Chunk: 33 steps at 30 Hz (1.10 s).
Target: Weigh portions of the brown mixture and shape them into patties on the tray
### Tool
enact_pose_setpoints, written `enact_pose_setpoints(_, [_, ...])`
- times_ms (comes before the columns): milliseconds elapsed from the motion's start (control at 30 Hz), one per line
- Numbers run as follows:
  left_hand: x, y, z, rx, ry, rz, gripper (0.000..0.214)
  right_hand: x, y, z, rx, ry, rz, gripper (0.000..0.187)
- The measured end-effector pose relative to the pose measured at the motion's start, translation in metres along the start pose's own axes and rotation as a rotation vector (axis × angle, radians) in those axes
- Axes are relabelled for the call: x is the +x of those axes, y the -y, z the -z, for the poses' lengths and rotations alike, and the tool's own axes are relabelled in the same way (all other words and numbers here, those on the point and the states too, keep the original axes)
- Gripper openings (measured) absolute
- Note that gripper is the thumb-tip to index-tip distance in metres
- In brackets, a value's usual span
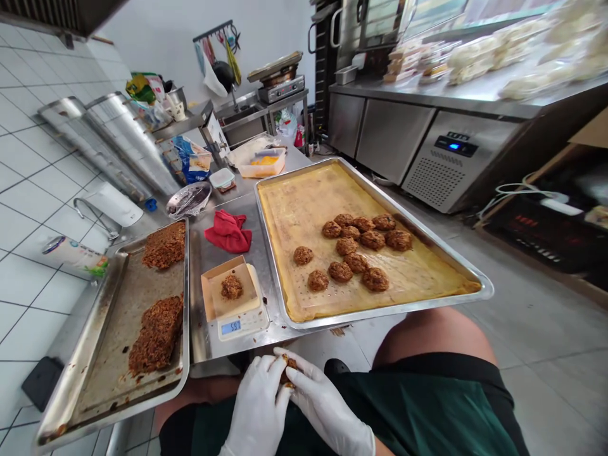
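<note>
At the far left, a metal tray [107, 354] is propped at a slant beside the tiled wall [23, 266]. Two slabs of a brown, crumbly mixture are held in it along its right side: a far slab [164, 246] and a near slab [156, 335], with bare metal left between them. Just right of the tray, a kitchen scale [255, 318] is set on the steel table [199, 278], its blue display lit with digits. On the scale a shallow paper box [212, 303] is placed, and a loose clump [232, 287] of the mixture is contained in it. Behind the scale, a red cloth [228, 231] is left crumpled.

In front of the table, above the lap, a small brown lump [287, 368] is grasped between both white-gloved hands. It is gripped from the left by the curled fingers of the left hand [259, 396] and enclosed from the right by those of the right hand [317, 396]; most of it is hidden.

Farther right, a large baking tray [268, 221] is lined with a yellowish sheet [304, 190], on which rounded brown balls [372, 240] are grouped, mostly toward the middle and right.
</note>
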<state>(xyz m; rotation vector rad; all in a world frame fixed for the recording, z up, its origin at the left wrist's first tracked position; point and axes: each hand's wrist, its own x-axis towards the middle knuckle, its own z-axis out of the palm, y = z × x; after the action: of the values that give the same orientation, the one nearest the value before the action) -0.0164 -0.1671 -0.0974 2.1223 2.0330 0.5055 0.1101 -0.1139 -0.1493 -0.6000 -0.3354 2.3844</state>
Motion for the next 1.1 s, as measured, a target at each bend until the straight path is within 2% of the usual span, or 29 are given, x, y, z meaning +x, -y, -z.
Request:
enact_pose_setpoints(133, [-0.002,0.002,0.008,-0.131,0.030,0.040,0.029,0.000,0.000,0.002,-0.122,0.052,-0.031,0.037])
enact_pose_setpoints(233, [0.005,0.006,0.023,-0.172,0.073,0.057,0.027,0.002,-0.001,0.004,-0.120,0.060,-0.046,0.031])
enact_pose_setpoints(300, [0.017,0.017,0.043,-0.143,0.047,0.082,0.023,0.002,-0.002,0.006,-0.080,0.021,-0.056,0.030])
enact_pose_setpoints(433, [0.056,0.043,0.097,-0.027,-0.129,0.187,0.018,0.003,-0.004,0.012,0.014,-0.035,-0.013,0.029])
enact_pose_setpoints(500, [0.070,0.045,0.113,-0.008,-0.101,0.192,0.016,0.003,-0.005,0.012,0.070,-0.027,-0.001,0.028])
enact_pose_setpoints(533, [0.073,0.041,0.116,-0.018,-0.027,0.166,0.017,0.003,-0.004,0.011,0.089,-0.015,0.001,0.027])
enact_pose_setpoints(633, [0.067,0.019,0.099,-0.108,0.282,0.054,0.017,0.001,0.001,0.004,0.109,0.056,0.030,0.028])
enact_pose_setpoints(700, [0.055,0.005,0.075,-0.173,0.371,0.049,0.021,-0.002,0.005,0.001,0.098,0.100,0.069,0.031])
enact_pose_setpoints(800, [0.037,-0.006,0.045,-0.236,0.333,0.091,0.025,-0.004,0.007,0.002,0.073,0.107,0.089,0.034])
enact_pose_setpoints(867, [0.031,-0.007,0.036,-0.258,0.303,0.096,0.025,-0.005,0.006,0.004,0.063,0.100,0.083,0.035])
enact_pose_setpoints(1100, [0.030,-0.011,0.042,-0.359,0.265,0.188,0.026,-0.005,0.002,0.001,0.026,0.123,0.082,0.037])
